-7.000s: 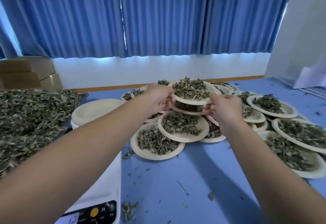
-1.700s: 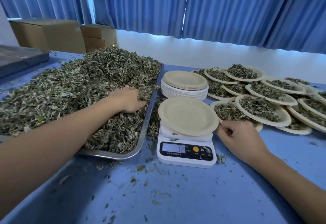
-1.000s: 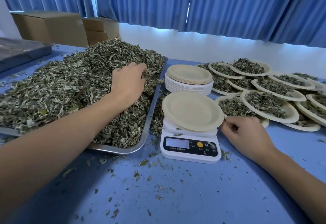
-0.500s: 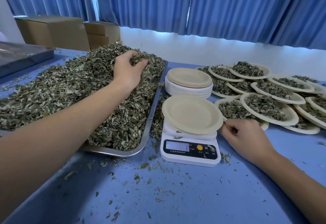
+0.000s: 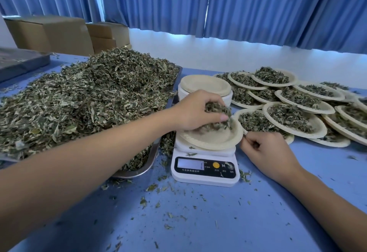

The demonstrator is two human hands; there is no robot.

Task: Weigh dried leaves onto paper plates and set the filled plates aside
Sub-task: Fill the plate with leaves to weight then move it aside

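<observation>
Midway: many filled plates (image 5: 294, 118) aside; clutching leaves (image 5: 217, 108) in left hand (image 5: 195, 110) over plate (image 5: 214, 140) on scale (image 5: 204, 170), right hand (image 5: 268, 150) fisted alongside; big pile (image 5: 89, 97) left.

Blue curtains (image 5: 258, 7), white wall (image 5: 218, 55)

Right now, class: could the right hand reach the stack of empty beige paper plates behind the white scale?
Probably not directly: the left hand, gripping dried green leaves, hangs in front of that stack.
</observation>
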